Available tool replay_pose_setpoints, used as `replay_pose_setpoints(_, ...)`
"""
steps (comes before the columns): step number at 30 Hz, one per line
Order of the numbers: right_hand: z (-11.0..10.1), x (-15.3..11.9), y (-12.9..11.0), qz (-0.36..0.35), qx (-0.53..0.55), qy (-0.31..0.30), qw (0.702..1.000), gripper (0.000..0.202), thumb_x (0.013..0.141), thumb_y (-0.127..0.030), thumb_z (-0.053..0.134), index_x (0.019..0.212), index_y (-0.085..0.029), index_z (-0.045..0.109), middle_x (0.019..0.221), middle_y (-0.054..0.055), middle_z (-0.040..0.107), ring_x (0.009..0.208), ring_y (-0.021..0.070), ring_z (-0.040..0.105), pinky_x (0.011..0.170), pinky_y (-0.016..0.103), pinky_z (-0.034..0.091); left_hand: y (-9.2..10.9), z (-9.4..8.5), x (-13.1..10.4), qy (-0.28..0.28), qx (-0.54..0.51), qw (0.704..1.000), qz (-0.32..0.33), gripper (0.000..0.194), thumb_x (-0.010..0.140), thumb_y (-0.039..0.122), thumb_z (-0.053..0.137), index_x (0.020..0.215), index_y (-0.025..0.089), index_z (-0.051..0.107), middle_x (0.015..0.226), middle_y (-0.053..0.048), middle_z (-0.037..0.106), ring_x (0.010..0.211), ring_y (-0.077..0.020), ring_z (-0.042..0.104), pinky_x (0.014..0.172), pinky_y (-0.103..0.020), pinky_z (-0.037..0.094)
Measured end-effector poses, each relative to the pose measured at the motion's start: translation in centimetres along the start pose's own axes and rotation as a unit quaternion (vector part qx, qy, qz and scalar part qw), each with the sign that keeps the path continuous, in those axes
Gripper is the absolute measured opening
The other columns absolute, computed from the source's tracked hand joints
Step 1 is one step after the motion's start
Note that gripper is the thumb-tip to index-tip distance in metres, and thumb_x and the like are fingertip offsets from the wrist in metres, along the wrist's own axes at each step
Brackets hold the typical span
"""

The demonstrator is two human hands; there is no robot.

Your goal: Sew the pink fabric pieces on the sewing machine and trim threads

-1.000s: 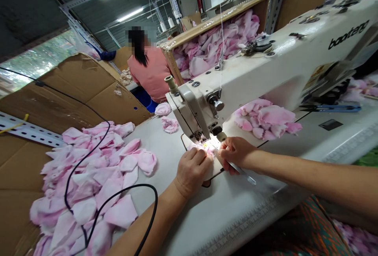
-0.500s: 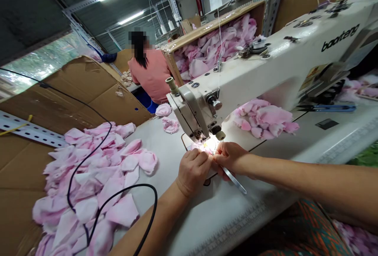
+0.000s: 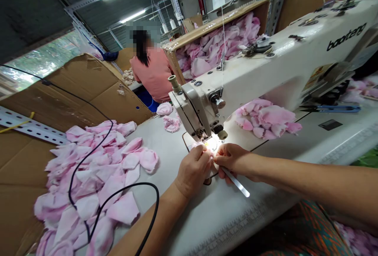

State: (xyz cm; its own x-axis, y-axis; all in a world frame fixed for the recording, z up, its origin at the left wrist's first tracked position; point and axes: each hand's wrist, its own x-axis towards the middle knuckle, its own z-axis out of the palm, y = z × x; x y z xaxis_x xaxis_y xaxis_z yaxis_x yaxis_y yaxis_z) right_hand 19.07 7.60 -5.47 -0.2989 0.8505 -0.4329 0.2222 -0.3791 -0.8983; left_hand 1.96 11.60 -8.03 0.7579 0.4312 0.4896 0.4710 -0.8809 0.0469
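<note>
Sewing machine (image 3: 265, 71) fills the right half of the head view, its white arm slanting up toward the corner, with dark slanted lettering (image 3: 347, 37) on its side that looks like "baorteng". Below that writing, a yellowish label (image 3: 315, 74) carries print too small to read. Under the lit needle area lies a small piece of pink cloth (image 3: 209, 151), mostly hidden by the fingers, with a spot of yellow showing. The left hand (image 3: 195, 169) has its fingers bent closed, the fingertips pinching this piece; the right hand (image 3: 233, 159) meets it from the other side, gripping a slim metal tool (image 3: 236, 183) whose blunt end sticks out below the palm. Ruler markings (image 3: 224, 237) run along the near edge of the pale table (image 3: 206, 208), their numbers illegible. A heap of pink and white cloth pieces (image 3: 118, 177) covers the table's left side, with a black cable (image 3: 157, 197) looping in front. Two scrunched pink pieces (image 3: 171, 123) sit just beyond the machine head; a pink bundle (image 3: 268, 118) rests beneath the arm, near blue-handled snips (image 3: 333, 108). Farther back, a person in a salmon top (image 3: 153, 75) faces away, beside a cardboard box (image 3: 212, 26) full of pink cloth.
</note>
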Motion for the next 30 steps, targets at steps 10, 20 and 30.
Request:
replay_pose_setpoints(10, -5.8, -2.0, 2.1, -0.195, -0.544, 0.138, 0.804, 0.011, 0.090, -0.023, 0.051, 0.087, -0.017, 0.060, 0.071, 0.008, 0.067, 0.062, 0.0214, 0.062, 0.050, 0.029, 0.029, -0.1, 0.0, -0.3, 0.012, -0.043, 0.999, 0.006, 0.012, 0.094, 0.011, 0.051, 0.096, 0.019, 0.060, 0.094, -0.006, 0.066, 0.089, -0.0177, 0.062, 0.080, -0.032, 0.056)
replay_pose_setpoints(20, -6.6, 0.0, 4.1, -0.301, -0.534, 0.153, 0.775, 0.021, 0.093, -0.020, 0.049, 0.073, -0.020, 0.056, 0.069, 0.001, 0.060, 0.065, 0.0169, 0.058, 0.054, 0.028, 0.030, 0.1, 0.0, -0.2, 0.017, -0.075, 0.997, 0.006, 0.017, 0.091, 0.005, 0.053, 0.100, 0.018, 0.059, 0.099, -0.006, 0.067, 0.095, -0.0180, 0.061, 0.087, -0.035, 0.055)
replay_pose_setpoints(30, -6.6, 0.2, 3.6, -0.321, -0.551, 0.154, 0.755, 0.022, 0.091, -0.018, 0.051, 0.070, -0.021, 0.055, 0.064, 0.001, 0.058, 0.063, 0.0168, 0.055, 0.053, 0.028, 0.027, 0.3, -0.2, 0.0, 0.014, -0.085, 0.996, 0.004, 0.015, 0.091, 0.007, 0.056, 0.102, 0.017, 0.060, 0.098, -0.007, 0.068, 0.096, -0.0176, 0.062, 0.088, -0.035, 0.057)
